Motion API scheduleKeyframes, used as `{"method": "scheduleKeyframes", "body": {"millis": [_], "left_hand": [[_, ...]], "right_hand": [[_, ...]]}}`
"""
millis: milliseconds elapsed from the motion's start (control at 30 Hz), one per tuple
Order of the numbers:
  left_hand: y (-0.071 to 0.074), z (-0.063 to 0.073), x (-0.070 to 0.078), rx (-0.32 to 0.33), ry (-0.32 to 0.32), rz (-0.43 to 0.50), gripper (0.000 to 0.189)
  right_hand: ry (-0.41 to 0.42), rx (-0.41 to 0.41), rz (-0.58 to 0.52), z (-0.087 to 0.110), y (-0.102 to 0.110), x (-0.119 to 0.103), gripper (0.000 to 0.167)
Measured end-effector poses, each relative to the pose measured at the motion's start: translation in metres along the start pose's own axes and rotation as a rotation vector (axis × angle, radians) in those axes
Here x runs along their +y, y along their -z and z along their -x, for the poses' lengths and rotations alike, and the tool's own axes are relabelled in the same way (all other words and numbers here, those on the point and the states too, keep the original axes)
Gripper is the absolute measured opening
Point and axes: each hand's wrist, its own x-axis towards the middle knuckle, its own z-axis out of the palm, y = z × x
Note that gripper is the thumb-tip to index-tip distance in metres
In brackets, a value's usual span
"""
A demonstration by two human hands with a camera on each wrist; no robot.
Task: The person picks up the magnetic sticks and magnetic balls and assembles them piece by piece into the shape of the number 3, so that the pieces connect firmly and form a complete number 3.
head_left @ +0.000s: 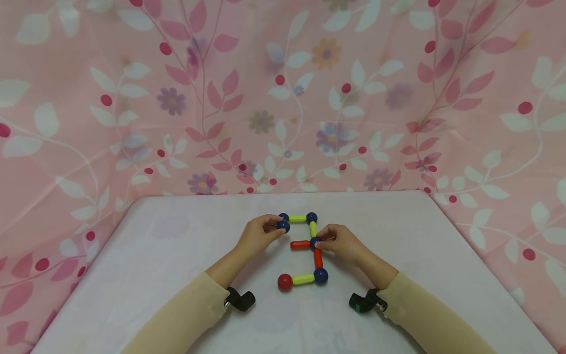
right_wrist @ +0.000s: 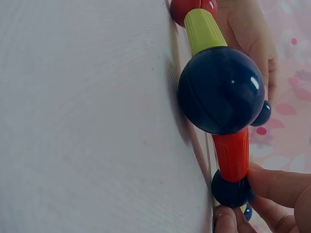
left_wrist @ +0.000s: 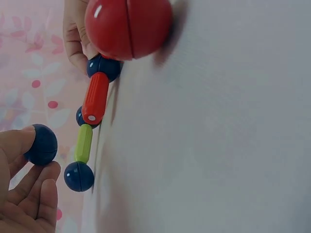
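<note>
My left hand [head_left: 258, 238] pinches a loose blue ball [left_wrist: 43, 145] between thumb and fingers, held above the table beside the free end of a red rod [head_left: 300, 245]. That rod belongs to a stick-and-ball figure. With thumb and fingers my right hand [head_left: 342, 244] grips the figure's middle blue ball [right_wrist: 231, 188]. Yellow-green rods [head_left: 297, 219] join two blue balls [head_left: 311, 217] at the far end. Nearer me, another red rod [head_left: 318, 259] leads to a blue ball [head_left: 321, 276], then a yellow-green rod [head_left: 303, 280] and a red ball [head_left: 285, 282].
The figure lies on a white-covered table [head_left: 177, 255]. Behind the table and at both sides hangs a pink floral cloth [head_left: 247, 98]. Black wrist cameras [head_left: 240, 300] sit at both beige sleeves [head_left: 433, 309].
</note>
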Motion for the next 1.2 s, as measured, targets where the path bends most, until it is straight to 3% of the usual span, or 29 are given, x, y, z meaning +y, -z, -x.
{"method": "scheduleKeyframes", "body": {"millis": [367,567,1200], "left_hand": [[0.006,0.012,-0.019,-0.165,0.020,-0.035,0.029],[0.005,0.014,-0.022,-0.226,-0.004,-0.036,0.029],[0.003,0.016,-0.017,-0.292,-0.011,-0.091,0.031]], "right_hand": [[0.001,-0.003,-0.010,0.000,0.000,0.002,0.019],[0.012,-0.009,-0.010,0.000,0.000,0.003,0.019],[0.011,-0.011,-0.015,-0.001,0.000,0.003,0.020]]}}
